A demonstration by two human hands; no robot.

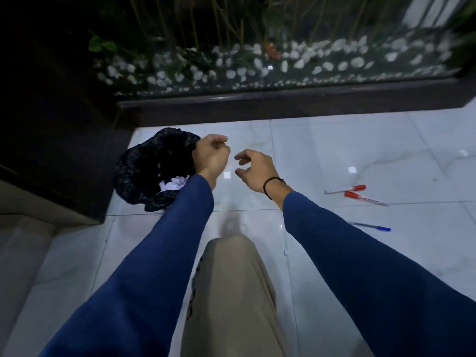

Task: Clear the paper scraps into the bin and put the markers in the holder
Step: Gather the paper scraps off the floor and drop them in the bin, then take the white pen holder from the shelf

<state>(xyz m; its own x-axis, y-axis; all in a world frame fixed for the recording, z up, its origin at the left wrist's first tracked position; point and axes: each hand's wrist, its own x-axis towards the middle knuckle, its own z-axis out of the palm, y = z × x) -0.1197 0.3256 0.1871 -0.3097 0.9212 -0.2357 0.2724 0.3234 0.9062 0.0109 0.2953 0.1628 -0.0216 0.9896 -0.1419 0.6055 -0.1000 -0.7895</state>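
Note:
A bin lined with a black bag point(144, 163) stands on the white tiled floor at the left, with crumpled white paper scraps point(173, 183) inside. My left hand point(211, 154) hovers at the bin's right rim, fingers curled shut, nothing visible in it. My right hand point(253, 170) hangs just to its right above the floor, fingers spread and empty. Two red-capped markers point(346, 189) point(364, 198) lie on the floor at the right, and a blue pen point(371, 226) lies nearer to me. No holder is in view.
A dark raised ledge point(283, 101) with a glass panel, white pebbles and plants runs across the back. A dark cabinet point(51, 124) stands left of the bin. My knee in beige trousers point(231, 279) fills the bottom centre.

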